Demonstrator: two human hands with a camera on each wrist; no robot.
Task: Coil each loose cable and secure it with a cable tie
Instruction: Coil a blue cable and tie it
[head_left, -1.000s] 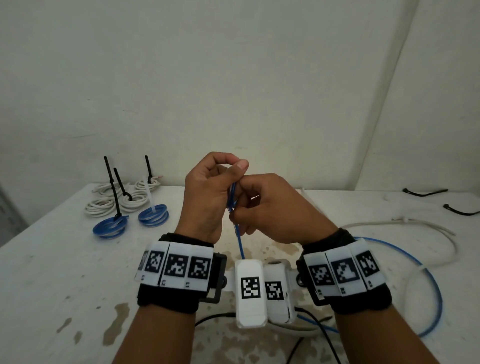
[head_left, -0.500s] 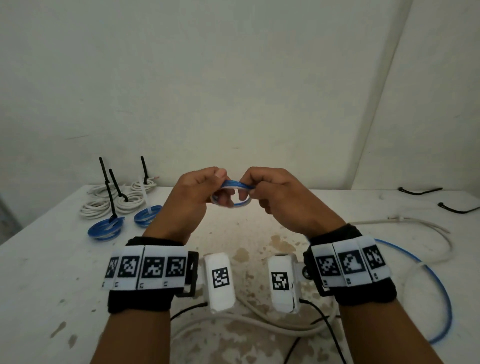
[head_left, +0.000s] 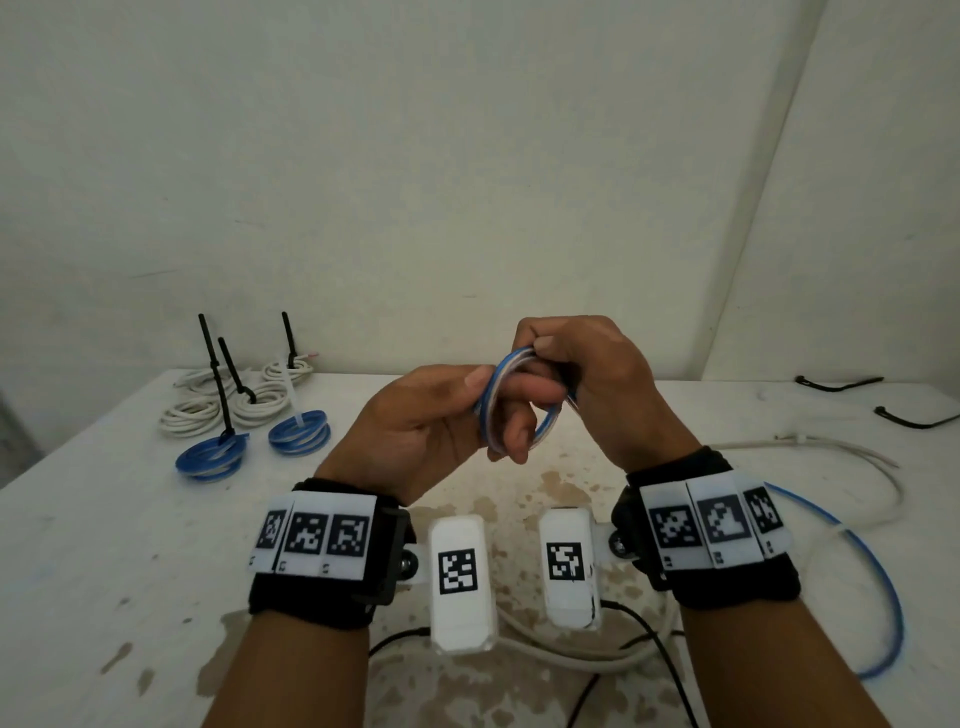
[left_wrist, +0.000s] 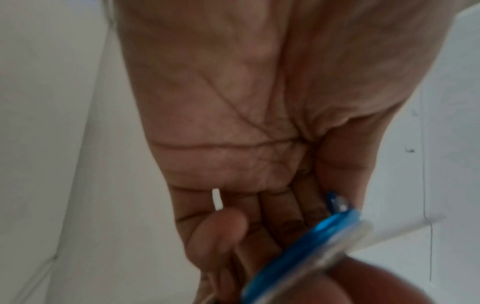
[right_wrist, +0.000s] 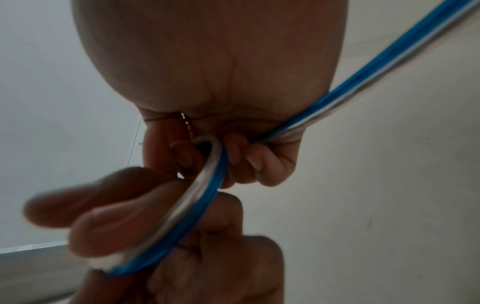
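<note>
Left hand (head_left: 421, 431) at frame centre, two fingers hooked through small blue cable coil (head_left: 511, 402), thumb pressed on its rim; right hand (head_left: 587, 379) curled tight on coil's top edge, tail clamped under fingers — both above table (head_left: 104, 545); loose blue run (head_left: 878, 587) trails to lower right; likely risk: loops spring open if either pinch eases, stiff cable; tail may snag white cable (head_left: 831, 447) at right; spare black ties (head_left: 831, 383) far right — reaching them frees one hand; tied coils (head_left: 249, 415) upper left.
</note>
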